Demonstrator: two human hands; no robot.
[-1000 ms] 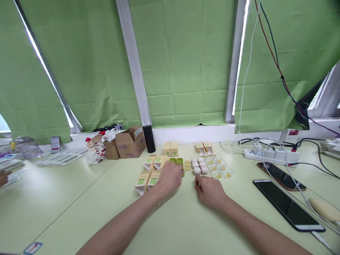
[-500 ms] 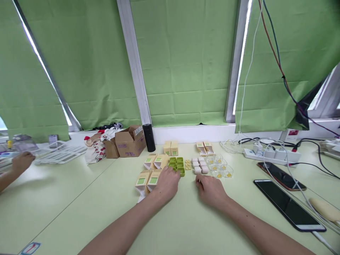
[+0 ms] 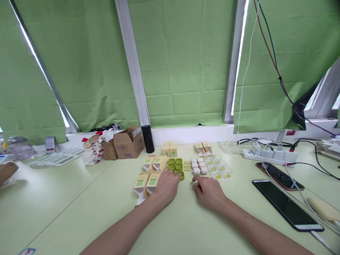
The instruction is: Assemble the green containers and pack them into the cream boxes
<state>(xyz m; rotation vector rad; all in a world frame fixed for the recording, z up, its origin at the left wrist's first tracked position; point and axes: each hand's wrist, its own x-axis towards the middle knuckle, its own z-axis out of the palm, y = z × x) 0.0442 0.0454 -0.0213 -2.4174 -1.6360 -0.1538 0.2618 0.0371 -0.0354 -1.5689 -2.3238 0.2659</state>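
Observation:
My left hand (image 3: 168, 186) reaches the front of a group of small green square boxes (image 3: 179, 166), its fingers closed at the nearest green box (image 3: 181, 175); part of that box is hidden by the fingers. My right hand (image 3: 211, 191) rests over the table with nothing in it, index finger and thumb apart. Beyond it lie pale pink rounded blocks (image 3: 203, 170) in two columns. Clear plastic cups with yellow centres (image 3: 226, 172) are to their right. Small yellow squares (image 3: 187, 165) sit between the green boxes and the pink blocks. Beige cartons with green labels (image 3: 140, 182) stand left of my left hand.
More cartons (image 3: 170, 149) and open cartons (image 3: 204, 149) stand at the back. A black cylinder (image 3: 147, 139) and a cardboard box (image 3: 129, 142) are behind left. Phones (image 3: 287, 204), cables and a power strip (image 3: 268, 155) lie right. Another person's hand (image 3: 7, 172) shows far left.
The nearest green box has shifted slightly towards me with my left hand, apart from its row. My right index finger and thumb have spread. The other person's hand has moved left and down.

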